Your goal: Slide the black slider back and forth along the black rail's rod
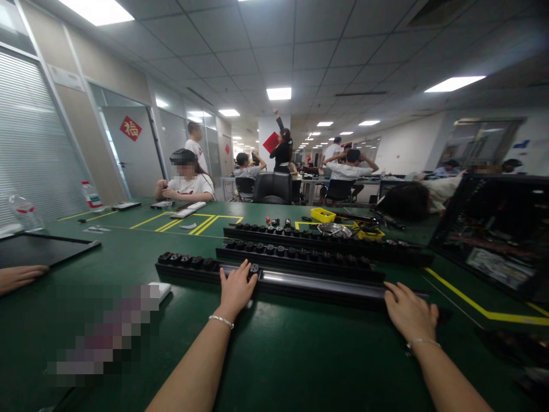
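Note:
A long black rail lies across the green table in front of me, with several black socket modules in its left part. My left hand rests over the rail with its fingers spread, right beside a single black module. At the rail's right end lies my right hand, its fingers stretched out and touching the rail; their undersides are hidden. Between my hands the rail shows a bare, shiny channel. Behind it stand two similar rails filled with modules, the nearer one and the farther one.
A yellow tray and a metal dish sit behind the rails. An open black computer case stands at right. Another person's hand is at far left by a black panel. Across the table sits a person.

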A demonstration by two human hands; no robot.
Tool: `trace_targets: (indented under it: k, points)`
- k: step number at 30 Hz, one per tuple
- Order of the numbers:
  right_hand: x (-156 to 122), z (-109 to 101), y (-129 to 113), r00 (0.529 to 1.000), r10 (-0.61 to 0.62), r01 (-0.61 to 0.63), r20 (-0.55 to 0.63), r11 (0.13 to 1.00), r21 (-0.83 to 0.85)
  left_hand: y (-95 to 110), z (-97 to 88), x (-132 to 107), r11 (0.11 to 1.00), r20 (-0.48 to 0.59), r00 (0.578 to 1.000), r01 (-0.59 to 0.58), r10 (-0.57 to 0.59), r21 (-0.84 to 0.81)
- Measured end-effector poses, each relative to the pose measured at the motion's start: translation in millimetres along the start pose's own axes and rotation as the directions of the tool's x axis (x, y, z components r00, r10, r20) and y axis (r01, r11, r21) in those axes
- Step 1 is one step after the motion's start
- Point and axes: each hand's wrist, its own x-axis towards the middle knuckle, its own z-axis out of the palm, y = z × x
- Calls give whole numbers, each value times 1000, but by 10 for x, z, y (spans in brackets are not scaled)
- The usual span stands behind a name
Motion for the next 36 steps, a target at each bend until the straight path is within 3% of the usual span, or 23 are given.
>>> trace_targets:
  k: [19, 36]
  points:
    - [-7, 17, -2, 999, 0, 0, -32, 1000, -10, 1, -29, -2, 1000, 29, 999, -16, 16, 9]
    - [2, 4, 6, 1000, 2, -1, 15, 1000, -15, 3, -23, -6, 1000, 19, 999, -28, 28, 6]
